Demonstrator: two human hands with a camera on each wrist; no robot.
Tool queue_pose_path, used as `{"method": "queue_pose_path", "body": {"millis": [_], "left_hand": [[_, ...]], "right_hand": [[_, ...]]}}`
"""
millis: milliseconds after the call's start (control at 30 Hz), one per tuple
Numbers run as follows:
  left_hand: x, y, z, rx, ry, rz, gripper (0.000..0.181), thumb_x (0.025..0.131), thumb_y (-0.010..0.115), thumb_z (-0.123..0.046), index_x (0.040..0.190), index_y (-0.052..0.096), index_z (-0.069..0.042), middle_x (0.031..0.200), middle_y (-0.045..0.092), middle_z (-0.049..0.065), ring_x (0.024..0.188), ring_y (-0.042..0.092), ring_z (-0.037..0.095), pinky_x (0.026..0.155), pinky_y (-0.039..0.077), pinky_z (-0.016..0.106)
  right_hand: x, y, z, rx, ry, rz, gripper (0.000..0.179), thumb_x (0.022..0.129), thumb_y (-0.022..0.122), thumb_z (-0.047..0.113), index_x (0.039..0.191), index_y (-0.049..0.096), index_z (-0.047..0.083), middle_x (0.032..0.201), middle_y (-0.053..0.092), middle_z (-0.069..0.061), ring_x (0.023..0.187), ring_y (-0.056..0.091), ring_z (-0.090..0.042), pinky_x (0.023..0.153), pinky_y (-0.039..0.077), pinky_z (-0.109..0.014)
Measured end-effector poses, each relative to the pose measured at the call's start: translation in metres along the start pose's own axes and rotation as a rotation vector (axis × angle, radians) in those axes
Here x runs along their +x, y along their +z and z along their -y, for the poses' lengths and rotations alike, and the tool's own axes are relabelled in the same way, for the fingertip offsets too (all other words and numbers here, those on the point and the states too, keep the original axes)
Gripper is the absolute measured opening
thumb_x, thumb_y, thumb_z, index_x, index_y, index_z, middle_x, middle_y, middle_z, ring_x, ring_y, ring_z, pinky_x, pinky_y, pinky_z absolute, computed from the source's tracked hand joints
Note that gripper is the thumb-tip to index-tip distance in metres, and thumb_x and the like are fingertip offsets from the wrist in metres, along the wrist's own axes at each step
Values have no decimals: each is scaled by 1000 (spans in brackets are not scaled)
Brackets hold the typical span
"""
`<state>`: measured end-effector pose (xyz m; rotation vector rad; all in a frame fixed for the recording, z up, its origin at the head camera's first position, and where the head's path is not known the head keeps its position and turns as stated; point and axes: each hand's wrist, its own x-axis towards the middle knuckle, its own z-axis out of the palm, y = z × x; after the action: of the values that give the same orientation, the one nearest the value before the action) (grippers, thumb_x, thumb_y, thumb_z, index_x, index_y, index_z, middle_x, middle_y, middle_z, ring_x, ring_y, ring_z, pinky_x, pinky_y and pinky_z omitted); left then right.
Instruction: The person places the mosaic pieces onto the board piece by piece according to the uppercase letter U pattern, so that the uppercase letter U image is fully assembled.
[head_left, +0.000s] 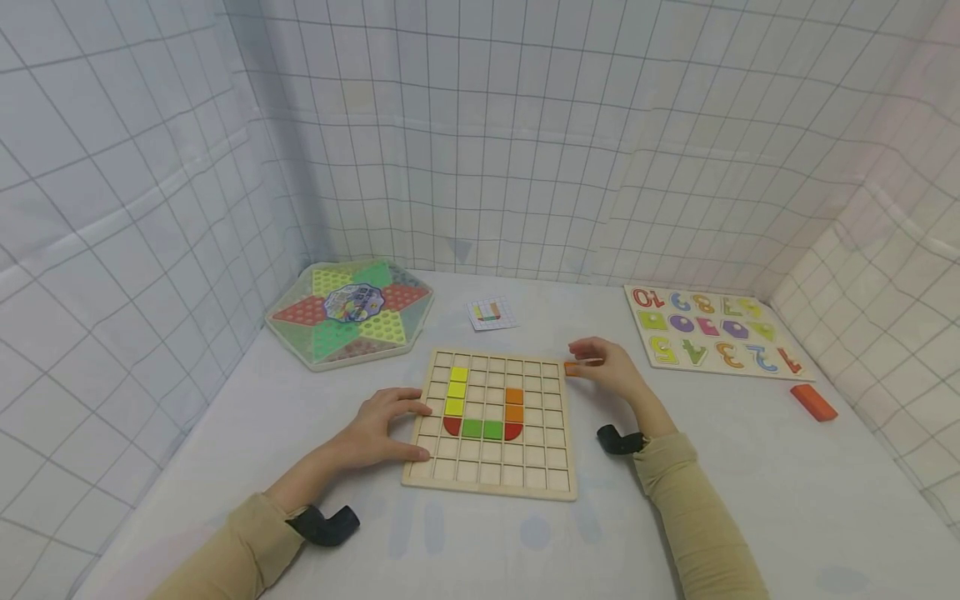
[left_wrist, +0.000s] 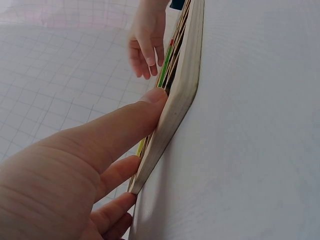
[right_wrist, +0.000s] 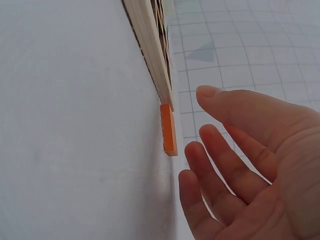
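A square wooden grid board (head_left: 491, 487) lies on the table. On it yellow tiles (head_left: 456, 390), green tiles (head_left: 482, 429), orange tiles (head_left: 513, 405) and rounded red tiles (head_left: 453, 426) form a U shape. My left hand (head_left: 378, 429) rests at the board's left side; its thumb (left_wrist: 135, 115) and fingertips touch the edge, fingers fairly straight. Beside the board's upper right edge lies a loose orange tile (right_wrist: 168, 127). Next to that tile my right hand (head_left: 609, 367) hovers, its fingers loosely spread; the right wrist view shows a gap between fingers and tile.
Behind the board lies a small pattern card (head_left: 492, 313) with a matching coloured U. A Chinese checkers board (head_left: 352, 310) sits back left. At right are a wooden number puzzle (head_left: 712, 332) and an orange-red block (head_left: 813, 402). Grid-patterned cloth walls (head_left: 480, 150) surround the table.
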<state>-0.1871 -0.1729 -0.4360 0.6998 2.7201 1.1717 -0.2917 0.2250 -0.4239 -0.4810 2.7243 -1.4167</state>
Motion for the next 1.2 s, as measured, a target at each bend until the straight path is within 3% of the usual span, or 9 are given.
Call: {"method": "queue_pose_path", "body": {"millis": [733,1200], "left_hand": [[0,0,-1,-6,-8,0,59,70,79,-47,119,63,-18,141,40,9,133,26,34,102,17,59],[0,1,0,-5,-11,-1,59,70,79,-47,119,63,-18,141,40,9,133,26,33,102,17,60]], "right_hand": [[-1,2,-8,-18,38,22,39,81,71,7,117,60,-2,115,62,-18,109,55,-31,95,41,-44],[-2,3,-13,-52,39,-11,36,80,74,11,113,63,1,110,64,-15,103,56,-29,90,42,-42]]}}
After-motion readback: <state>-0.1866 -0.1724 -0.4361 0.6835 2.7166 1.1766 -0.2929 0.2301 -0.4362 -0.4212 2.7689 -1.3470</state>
